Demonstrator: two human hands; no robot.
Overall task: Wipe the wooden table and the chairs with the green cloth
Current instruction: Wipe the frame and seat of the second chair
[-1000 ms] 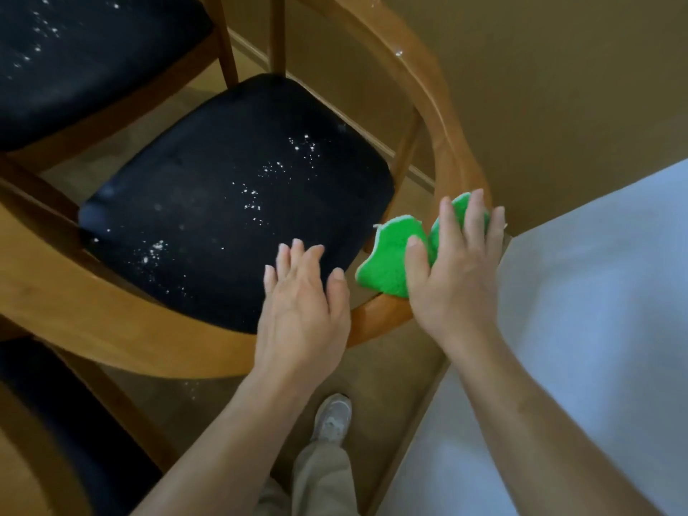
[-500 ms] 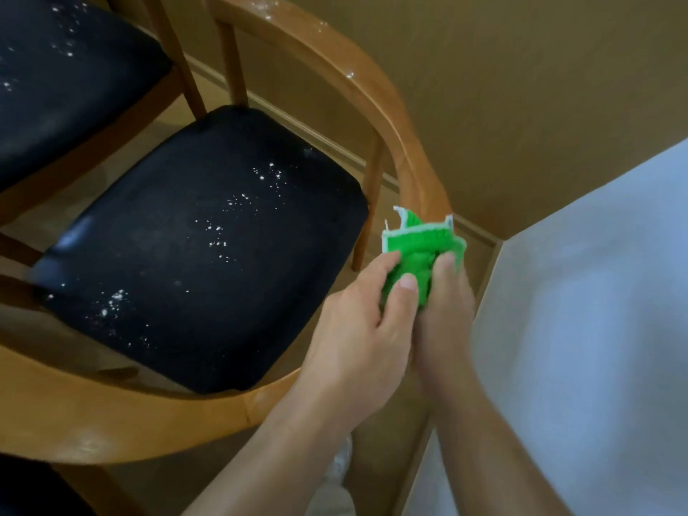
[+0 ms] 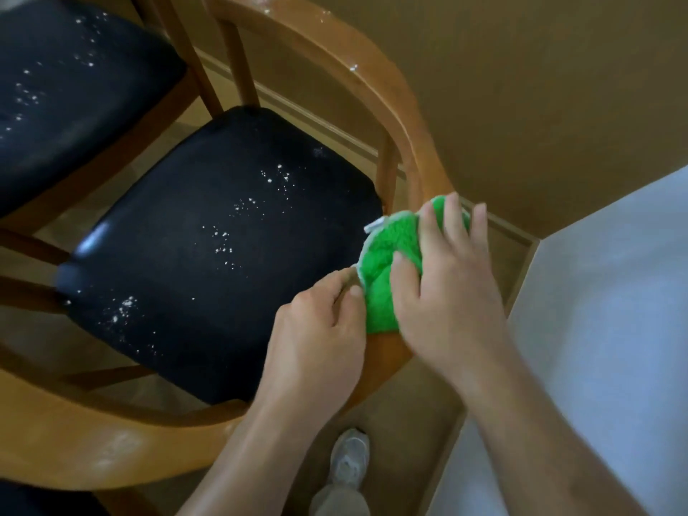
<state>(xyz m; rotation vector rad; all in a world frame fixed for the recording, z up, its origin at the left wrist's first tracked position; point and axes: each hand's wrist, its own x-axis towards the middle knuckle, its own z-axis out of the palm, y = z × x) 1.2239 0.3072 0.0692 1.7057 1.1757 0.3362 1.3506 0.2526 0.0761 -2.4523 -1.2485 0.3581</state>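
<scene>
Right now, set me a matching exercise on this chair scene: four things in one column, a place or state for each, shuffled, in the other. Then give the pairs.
Things
1. green cloth
2. left hand
3. black seat cushion
4. shoe

Places or states
A. on the floor, below the arms
B. speckled with white crumbs
C. pressed onto the curved wooden chair rail under the right hand
D. pinching the cloth's near edge

Pairs: 1-C, 2-D, 3-B, 4-A

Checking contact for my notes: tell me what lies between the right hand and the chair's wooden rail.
In the head view, the green cloth lies between the right hand and the wooden rail.
</scene>
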